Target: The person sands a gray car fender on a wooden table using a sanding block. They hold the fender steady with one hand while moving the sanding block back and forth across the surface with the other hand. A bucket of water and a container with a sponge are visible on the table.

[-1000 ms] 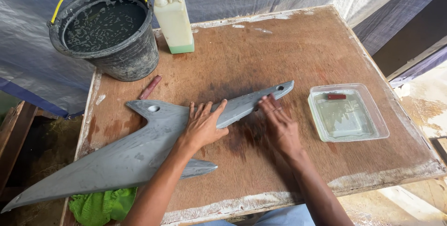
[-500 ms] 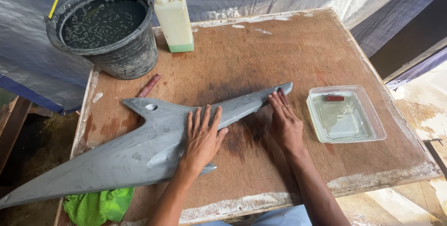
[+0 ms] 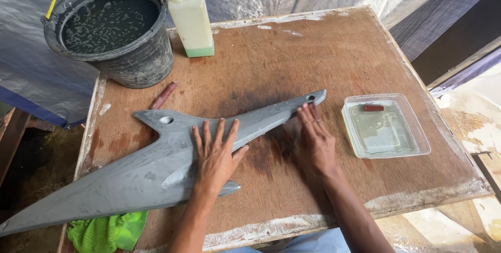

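While both hands press flat, the worn brown wooden worktop (image 3: 334, 49) carries everything, its surface stained dark between the two wrists. Across it, under both hands, lies the long grey pointed panel of moulded plastic (image 3: 130, 180), its broad end running off the worktop's edge far out beyond the left hand and its narrow tip, pierced by a small hole, ending just past the right fingertips. Well ahead of the left hand stands the black plastic bucket with a yellow handle (image 3: 112, 34), filled with dark foamy water, and next to it, on its right-hand side, the pale rectangular plastic jug with a band of green liquid at its foot (image 3: 191, 21). Outward of the right hand sits the clear shallow plastic tray (image 3: 386, 128), wet inside, a small red object in its far end. Behind the left forearm a crumpled green cloth (image 3: 104, 232) peeps from under the panel.

The left hand (image 3: 216, 156) has its grip spread wide, palm down on the panel's middle, clasping nothing. The right hand (image 3: 315, 141) lies with fingers straight and together, tips resting on the panel's narrow arm, nothing grasped.
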